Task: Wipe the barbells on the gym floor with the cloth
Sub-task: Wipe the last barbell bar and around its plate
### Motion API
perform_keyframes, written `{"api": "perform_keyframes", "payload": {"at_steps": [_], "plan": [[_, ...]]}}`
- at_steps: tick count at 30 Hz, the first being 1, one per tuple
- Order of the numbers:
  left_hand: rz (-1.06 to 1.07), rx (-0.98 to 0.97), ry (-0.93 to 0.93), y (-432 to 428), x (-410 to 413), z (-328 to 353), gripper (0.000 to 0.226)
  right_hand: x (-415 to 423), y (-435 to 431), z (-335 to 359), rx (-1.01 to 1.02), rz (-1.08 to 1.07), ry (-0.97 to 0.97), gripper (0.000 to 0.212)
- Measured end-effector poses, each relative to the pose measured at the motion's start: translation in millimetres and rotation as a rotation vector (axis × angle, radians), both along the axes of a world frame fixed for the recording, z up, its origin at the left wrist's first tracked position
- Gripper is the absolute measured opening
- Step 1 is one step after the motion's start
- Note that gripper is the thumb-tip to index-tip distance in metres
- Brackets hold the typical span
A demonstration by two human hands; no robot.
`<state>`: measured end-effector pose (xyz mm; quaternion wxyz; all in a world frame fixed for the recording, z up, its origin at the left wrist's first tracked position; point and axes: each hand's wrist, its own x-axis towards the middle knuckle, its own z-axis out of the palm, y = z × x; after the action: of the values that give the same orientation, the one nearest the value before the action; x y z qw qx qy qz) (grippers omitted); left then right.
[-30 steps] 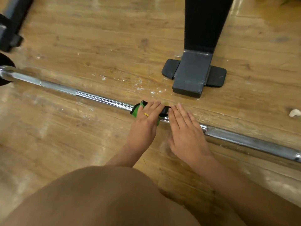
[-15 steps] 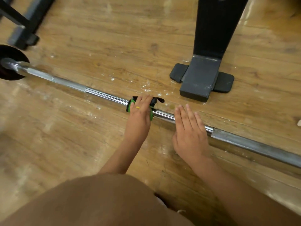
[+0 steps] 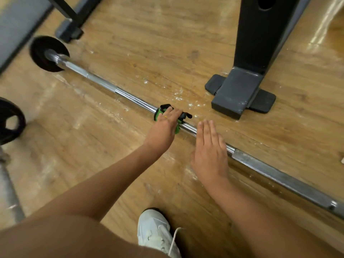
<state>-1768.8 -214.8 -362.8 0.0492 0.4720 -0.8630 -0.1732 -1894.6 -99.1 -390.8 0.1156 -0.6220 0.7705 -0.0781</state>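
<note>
A chrome barbell (image 3: pixel 130 97) lies diagonally across the wooden floor, from a black plate (image 3: pixel 48 53) at the upper left to the lower right edge. My left hand (image 3: pixel 163 129) grips a green and black cloth (image 3: pixel 162 112) wrapped over the bar near its middle. My right hand (image 3: pixel 209 149) lies flat with straight fingers on the bar just to the right of the cloth, holding nothing.
A black rack post on a grey foot (image 3: pixel 240 92) stands right behind the bar. Another black plate (image 3: pixel 10 123) and a grey bar (image 3: pixel 9 192) lie at the left edge. My white shoe (image 3: pixel 156 231) is on the floor below my hands. White dust specks (image 3: pixel 178 95) dot the floor.
My left hand has slid the cloth leftward along the bar, away from my right hand. The view has pulled back and shifted, bringing the plate at the bar's left end into sight.
</note>
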Motion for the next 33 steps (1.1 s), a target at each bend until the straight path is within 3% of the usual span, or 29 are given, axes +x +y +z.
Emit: {"api": "perform_keyframes", "payload": {"at_steps": [5,10,15,19,25,27,30,33], "plan": [[0.017,0.011,-0.059,6.3,2.7,2.5,0.047,8.0,8.2,-3.1,-0.01,0.006,-0.008,0.08],[0.184,-0.031,-0.007,23.0,4.5,-3.8,0.045,18.6,17.9,-2.3,-0.008,-0.003,-0.049,0.078],[0.079,-0.012,0.005,34.9,19.5,-12.7,0.049,27.6,29.3,-5.4,-0.039,0.034,-0.032,0.081],[0.301,-0.023,0.074,24.9,37.4,-14.6,0.047,36.7,37.4,-7.1,-0.043,0.031,-0.031,0.087],[0.072,-0.022,-0.009,43.3,48.9,-14.5,0.048,45.0,48.5,-4.9,-0.009,0.084,0.032,0.084],[0.109,-0.016,0.011,36.1,54.3,-15.1,0.048,44.8,49.5,-3.8,-0.008,0.085,0.035,0.082],[0.331,-0.005,0.069,29.1,53.2,-15.9,0.048,45.3,49.2,-3.3,-0.016,0.082,0.037,0.083],[0.205,0.0,0.039,40.1,48.4,-15.3,0.049,45.2,48.8,-4.1,-0.015,0.09,0.026,0.085]]}}
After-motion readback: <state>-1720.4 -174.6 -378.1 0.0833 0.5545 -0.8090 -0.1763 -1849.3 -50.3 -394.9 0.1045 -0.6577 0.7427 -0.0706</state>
